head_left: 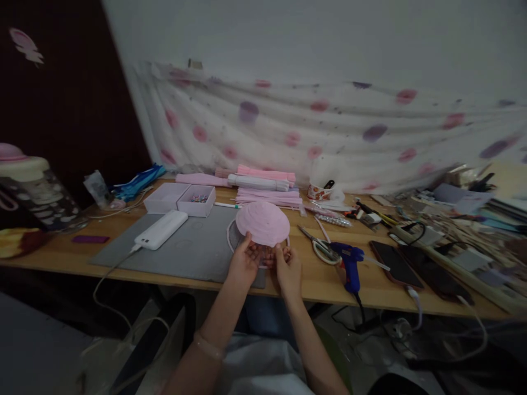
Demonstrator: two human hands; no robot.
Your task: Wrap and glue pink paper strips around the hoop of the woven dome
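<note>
A round pink disc [262, 222] with ring-like ridges is held up in front of me, tilted toward the camera. My left hand [246, 260] pinches its lower left edge between thumb and fingers. At its lower right edge, my right hand [287, 265] grips it with the thumb on the front face. Behind the disc, a thin pale hoop [229, 237] shows at both sides; whether the two are joined cannot be made out. Both hands are just above the front part of the table, at the right end of a grey mat [197, 241].
A white power bank [161, 230] and a pink box of beads [196, 201] are at the left. Pink strips [267, 197] lie behind the disc. Scissors [323, 248], a blue glue gun [350, 263] and phones [396, 263] lie right, beside cluttered tools.
</note>
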